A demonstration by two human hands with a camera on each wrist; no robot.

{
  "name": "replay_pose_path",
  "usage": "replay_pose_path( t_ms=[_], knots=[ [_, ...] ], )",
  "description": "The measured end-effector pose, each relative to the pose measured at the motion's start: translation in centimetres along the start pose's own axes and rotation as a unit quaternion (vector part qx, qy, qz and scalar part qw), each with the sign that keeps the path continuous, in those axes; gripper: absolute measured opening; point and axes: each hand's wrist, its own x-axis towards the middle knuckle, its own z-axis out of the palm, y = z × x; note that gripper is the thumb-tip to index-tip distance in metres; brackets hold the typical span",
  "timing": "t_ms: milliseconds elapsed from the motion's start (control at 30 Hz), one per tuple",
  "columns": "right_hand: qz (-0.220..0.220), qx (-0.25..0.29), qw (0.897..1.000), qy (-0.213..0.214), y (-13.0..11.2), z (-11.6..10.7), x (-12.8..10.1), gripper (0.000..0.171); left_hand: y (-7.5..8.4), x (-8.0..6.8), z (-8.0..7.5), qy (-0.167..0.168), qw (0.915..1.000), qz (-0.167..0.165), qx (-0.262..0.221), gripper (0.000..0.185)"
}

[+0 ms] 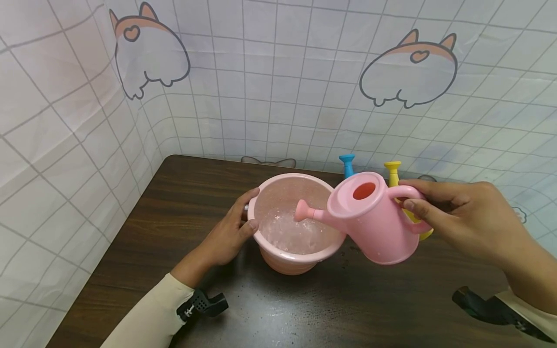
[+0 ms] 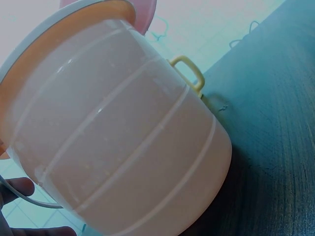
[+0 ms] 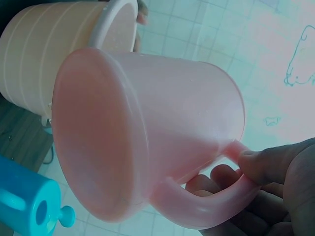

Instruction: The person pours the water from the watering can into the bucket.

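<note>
A pink bucket (image 1: 289,261) with ribbed sides stands on the dark wooden table, churned, bubbly water (image 1: 291,232) inside it. My left hand (image 1: 228,232) holds it at the left rim, thumb near the top edge and fingers along the outer side. In the left wrist view the bucket wall (image 2: 133,132) fills most of the picture. My right hand (image 1: 474,217) grips the handle of a pink watering can (image 1: 378,222), fingers curled round it. The can is tilted left, and its sprinkler head (image 1: 303,211) hangs over the bucket's opening.
Behind the pink can stand a blue watering can (image 3: 29,201) and a yellow watering can (image 1: 393,170). Water drops wet the table (image 1: 278,309) in front of the bucket. A white gridded sheet (image 1: 270,87) with dog drawings hangs behind and at the left.
</note>
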Motion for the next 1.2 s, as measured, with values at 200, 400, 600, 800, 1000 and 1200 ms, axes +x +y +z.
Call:
replay_pose_path(
  t_ms=[200,400,600,800,1000,1200],
  knots=[
    [0.003,-0.003,1.0,-0.002,-0.02,-0.03,0.08,0.038,0.01,-0.01,-0.02,0.0,1.0,0.002,-0.004,0.074],
    [0.001,-0.002,1.0,-0.001,-0.03,-0.04,0.16,0.039,-0.02,0.03,0.04,0.001,1.0,0.004,-0.002,0.074],
    [-0.002,-0.003,1.0,-0.001,-0.07,-0.05,0.17,0.04,-0.02,0.02,0.01,0.002,1.0,0.005,-0.004,0.074],
    [0.007,0.006,1.0,-0.005,-0.15,-0.09,0.18,0.039,-0.15,0.01,0.09,0.002,1.0,0.004,-0.006,0.074],
    [0.011,0.008,1.0,-0.006,-0.17,-0.1,0.19,0.038,-0.08,-0.04,0.09,0.003,1.0,0.003,-0.007,0.074],
    [0.01,0.013,1.0,-0.01,-0.14,-0.13,0.25,0.037,0.03,-0.03,0.04,0.003,0.9999,0.004,-0.01,0.076]
  ],
)
